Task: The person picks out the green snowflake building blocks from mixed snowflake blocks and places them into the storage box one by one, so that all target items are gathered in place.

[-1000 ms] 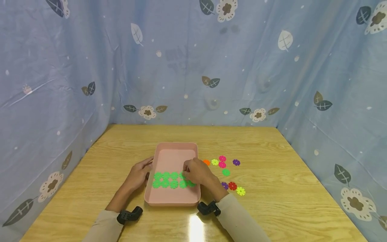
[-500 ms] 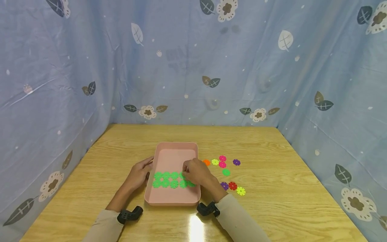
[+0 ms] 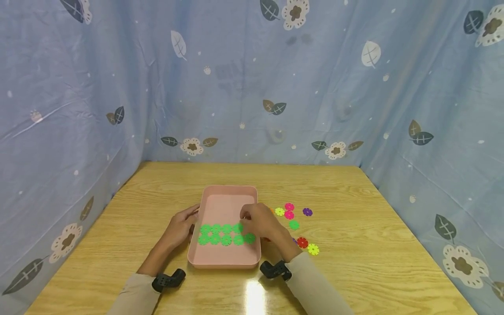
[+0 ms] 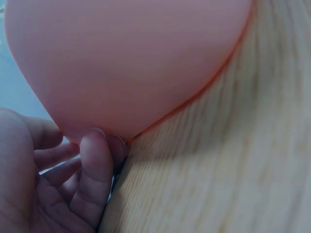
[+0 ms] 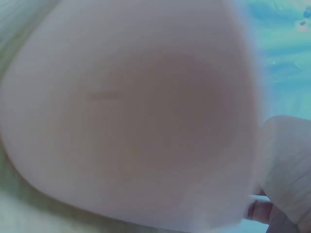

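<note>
A pink tray (image 3: 224, 256) stands on the table with two rows of green flower-shaped plastic discs (image 3: 226, 239) inside. My left hand (image 3: 179, 227) holds the tray's left side. Its fingertips (image 4: 95, 141) bear on the outer wall near the bottom edge in the left wrist view. Over the right wall reaches my right hand (image 3: 261, 221), fingers bent down at the right end of the upper row. Whatever lies beneath those fingers is hidden, and I cannot tell whether they pinch a disc. In the right wrist view the tray's outer wall (image 5: 146, 136) fills most of the picture.
Right of the tray lie loose flower discs: pink (image 3: 289, 215), yellow (image 3: 313, 249), purple (image 3: 307, 212), red (image 3: 302, 242) and a green one (image 3: 294, 225). My right forearm partly covers some. A blue patterned curtain (image 3: 252, 87) encloses the wooden table (image 3: 354, 262).
My right hand has shifted slightly right and lifted a little, uncovering green discs at the right end of the rows. The left hand and tray stay put.
</note>
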A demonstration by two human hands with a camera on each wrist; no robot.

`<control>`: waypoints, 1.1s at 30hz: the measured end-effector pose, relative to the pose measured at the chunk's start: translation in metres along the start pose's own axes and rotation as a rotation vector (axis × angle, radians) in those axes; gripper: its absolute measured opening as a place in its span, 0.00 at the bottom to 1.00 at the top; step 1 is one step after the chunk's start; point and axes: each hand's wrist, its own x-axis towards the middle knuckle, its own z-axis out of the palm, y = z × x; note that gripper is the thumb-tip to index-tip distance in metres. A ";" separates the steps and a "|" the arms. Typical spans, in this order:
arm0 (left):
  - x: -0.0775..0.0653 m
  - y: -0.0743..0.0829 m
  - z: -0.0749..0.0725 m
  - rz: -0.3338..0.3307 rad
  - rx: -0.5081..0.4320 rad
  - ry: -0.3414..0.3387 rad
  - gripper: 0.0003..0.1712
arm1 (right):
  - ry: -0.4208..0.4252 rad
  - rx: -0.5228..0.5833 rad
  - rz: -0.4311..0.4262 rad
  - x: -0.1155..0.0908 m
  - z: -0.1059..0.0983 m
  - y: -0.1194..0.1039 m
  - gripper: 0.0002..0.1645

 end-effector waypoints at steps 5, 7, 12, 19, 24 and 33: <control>0.000 -0.001 0.000 0.001 0.006 0.002 0.26 | -0.002 0.048 0.007 -0.002 -0.014 0.006 0.03; 0.000 -0.001 0.001 0.002 0.008 0.000 0.26 | 0.002 0.069 0.017 -0.004 -0.020 0.010 0.04; 0.000 -0.001 0.001 0.001 0.010 0.001 0.25 | 0.038 0.126 0.013 -0.008 -0.036 0.019 0.03; 0.000 -0.001 0.001 0.008 0.009 -0.008 0.26 | 0.027 0.157 0.115 -0.013 -0.057 0.034 0.06; -0.001 -0.001 0.001 0.008 0.007 -0.010 0.26 | -0.016 0.179 0.183 -0.018 -0.070 0.045 0.06; 0.001 -0.003 0.001 0.000 0.008 0.000 0.26 | -0.046 0.085 0.262 -0.028 -0.085 0.057 0.09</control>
